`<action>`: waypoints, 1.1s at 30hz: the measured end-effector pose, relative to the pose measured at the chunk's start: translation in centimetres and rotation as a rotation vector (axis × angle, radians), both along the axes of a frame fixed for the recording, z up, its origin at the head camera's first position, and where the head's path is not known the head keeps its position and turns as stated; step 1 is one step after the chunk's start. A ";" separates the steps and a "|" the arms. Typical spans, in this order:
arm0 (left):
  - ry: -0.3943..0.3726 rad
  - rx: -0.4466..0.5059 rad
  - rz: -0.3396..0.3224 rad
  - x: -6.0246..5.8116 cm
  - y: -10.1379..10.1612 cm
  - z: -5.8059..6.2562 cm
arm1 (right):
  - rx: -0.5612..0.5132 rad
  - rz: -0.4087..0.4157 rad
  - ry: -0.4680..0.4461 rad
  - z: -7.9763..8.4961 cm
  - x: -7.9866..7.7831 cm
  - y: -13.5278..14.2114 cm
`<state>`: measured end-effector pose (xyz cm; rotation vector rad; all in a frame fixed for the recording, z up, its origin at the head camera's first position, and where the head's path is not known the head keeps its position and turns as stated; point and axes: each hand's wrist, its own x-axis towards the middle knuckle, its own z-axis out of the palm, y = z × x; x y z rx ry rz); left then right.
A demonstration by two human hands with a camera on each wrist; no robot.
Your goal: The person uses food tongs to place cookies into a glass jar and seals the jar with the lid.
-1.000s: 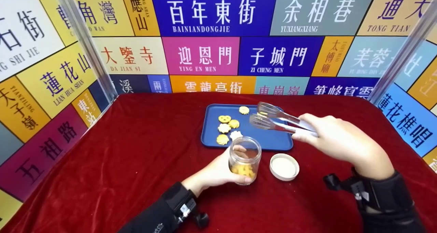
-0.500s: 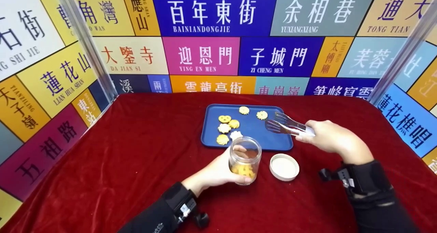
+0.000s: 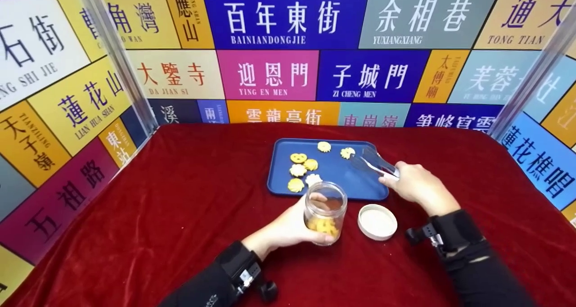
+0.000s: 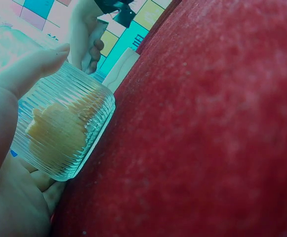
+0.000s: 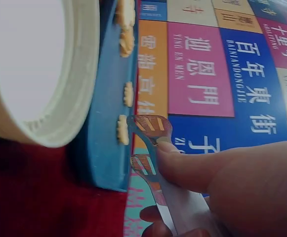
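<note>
My left hand (image 3: 292, 226) grips a clear glass jar (image 3: 326, 208) round its side; the jar stands upright on the red cloth with yellow cookies (image 4: 59, 131) at its bottom. My right hand (image 3: 416, 185) holds metal tongs (image 5: 158, 148), thumb on one arm and fingers under the other. The tongs' slotted heads are spread apart over the right part of the blue tray (image 3: 335, 185), close to a round cookie (image 3: 347, 153). Whether they touch it cannot be told. Nothing shows between the heads in the right wrist view.
Several more cookies (image 3: 298, 170) lie on the tray's left half and one cookie (image 3: 324, 146) near its back edge. A pale round lid (image 3: 377, 222) lies on the red cloth (image 3: 189, 199) between jar and right forearm. Sign-covered panels (image 3: 270, 75) stand behind the table.
My right hand has come down and toward the body, bringing the tongs lower over the tray beside the right-hand cookie. The left hand and jar stay in place.
</note>
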<state>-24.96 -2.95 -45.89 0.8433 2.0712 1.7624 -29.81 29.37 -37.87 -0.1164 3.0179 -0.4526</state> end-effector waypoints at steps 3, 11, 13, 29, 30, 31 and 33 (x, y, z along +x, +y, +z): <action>-0.001 0.006 -0.001 0.0 0.0 -0.1 | 0.010 0.003 -0.025 -0.5 -0.6 -0.7; -0.002 -0.007 0.019 0.1 0.0 -0.2 | 0.051 -0.034 -0.102 -0.2 -2.2 -2.2; 0.000 -0.008 0.020 0.1 0.0 -0.2 | 0.063 -0.042 -0.112 -0.1 -2.6 -2.6; -0.015 0.009 0.003 0.1 0.0 0.0 | 0.073 -0.074 -0.100 -0.2 -4.4 -4.7; -0.014 0.011 0.003 0.1 0.0 0.0 | 0.070 -0.076 -0.100 -0.2 -4.4 -4.6; -0.013 0.012 0.002 0.1 0.0 0.0 | 0.067 -0.076 -0.099 -0.3 -4.4 -4.6; -0.008 0.013 0.005 0.2 0.0 0.0 | 0.065 -0.079 -0.097 -0.3 -4.3 -4.5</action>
